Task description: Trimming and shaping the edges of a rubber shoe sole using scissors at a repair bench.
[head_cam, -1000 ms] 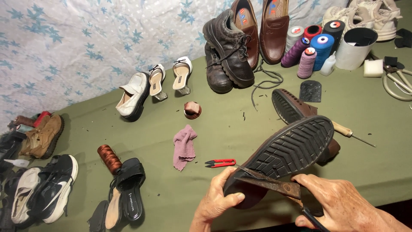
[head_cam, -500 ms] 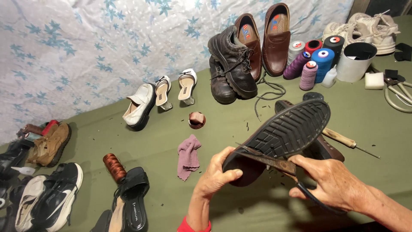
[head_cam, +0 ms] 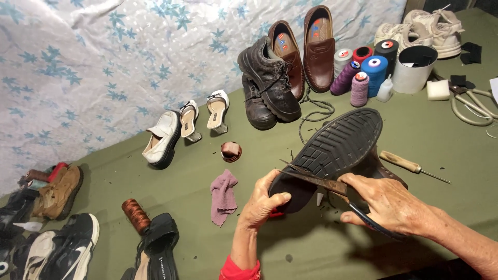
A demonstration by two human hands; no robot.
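While left hand (head_cam: pixel 262 205) steadies upturned shoe (head_cam: pixel 332 150), right hand (head_cam: pixel 386 199) grips scissors (head_cam: pixel 321 182)

surface: olive-green cloth-covered work table (head_cam: pixel 155 179) | backdrop: white crinkled plastic sheet with blue star flowers (head_cam: pixel 104 67) | light: even, soft shadows

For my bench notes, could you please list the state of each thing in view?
Shoe: sole up, held.
Left hand: grips the shoe's heel end.
Right hand: holds shears.
Shears: blades at the sole's edge.
Awl: lying flat.
Cloth: crumpled.
Boots: stacked, laced.
Cup: upright.
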